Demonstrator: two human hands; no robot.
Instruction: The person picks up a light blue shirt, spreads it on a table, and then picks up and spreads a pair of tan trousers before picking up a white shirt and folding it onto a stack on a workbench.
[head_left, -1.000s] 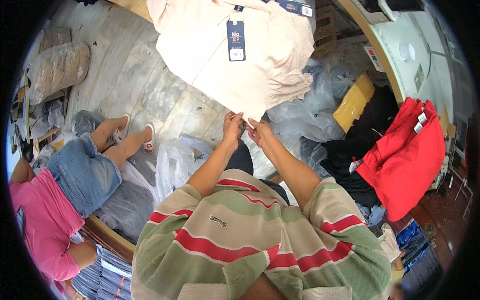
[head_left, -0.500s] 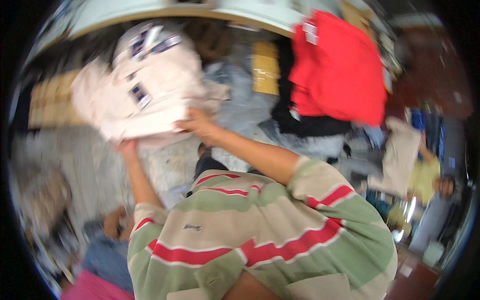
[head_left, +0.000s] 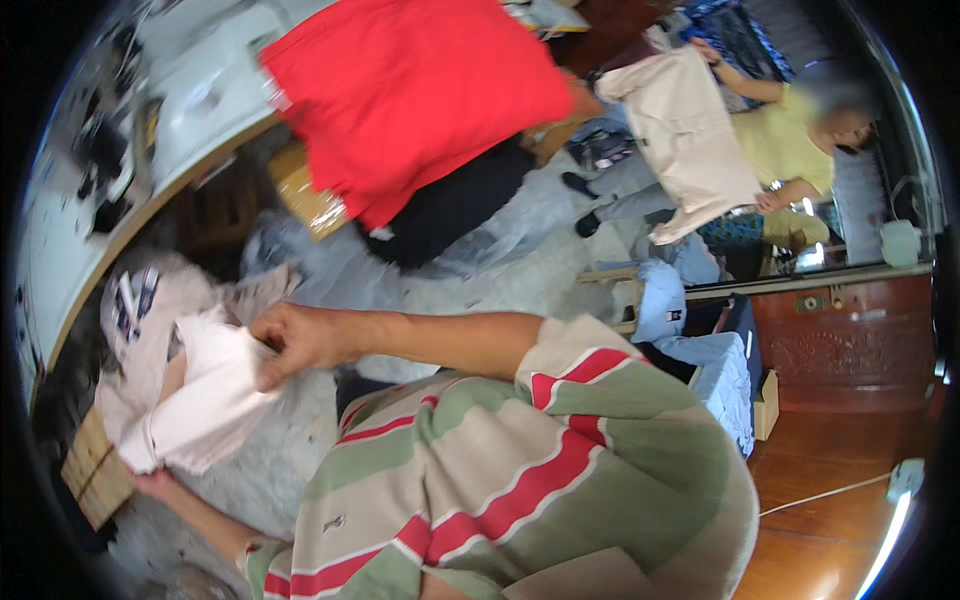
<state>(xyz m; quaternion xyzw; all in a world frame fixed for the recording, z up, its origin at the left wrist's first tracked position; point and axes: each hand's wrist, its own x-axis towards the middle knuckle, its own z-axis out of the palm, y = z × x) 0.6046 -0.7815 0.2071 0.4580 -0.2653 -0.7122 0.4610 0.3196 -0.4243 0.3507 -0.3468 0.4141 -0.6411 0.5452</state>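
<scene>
1. The right hand [head_left: 305, 338] held the pale pink shirt [head_left: 205, 400] by its upper right edge, with thumb and bent fingers pinched narrowly on the fabric.
2. The left hand [head_left: 155, 484] touched the lower edge of the same shirt. Its fingers were small and partly hidden there, so I could not tell how far they were closed.
3. The shirt hung slantwise between the two hands, at the left of the view, above the grey floor [head_left: 290, 425]. More pale pink cloth lay just behind it, with navy hang tags [head_left: 137, 302] near its top.
4. A tan box [head_left: 97, 467] stood just left of the left hand, partly covered by the shirt.
5. Beyond the right hand, clear plastic bags [head_left: 330, 265] lay on the floor beside a shiny yellow parcel [head_left: 300, 190].
6. Red clothing [head_left: 420, 90] lay over black clothing [head_left: 460, 205], near the white desk [head_left: 205, 140] that curved along the upper left.
7. At the upper right, a co-worker in a yellow top [head_left: 765, 140] held a beige garment [head_left: 690, 140] spread between both hands.
8. Light-blue clothing [head_left: 715, 365] was heaped at the right, near a carved wooden door [head_left: 850, 345].
</scene>
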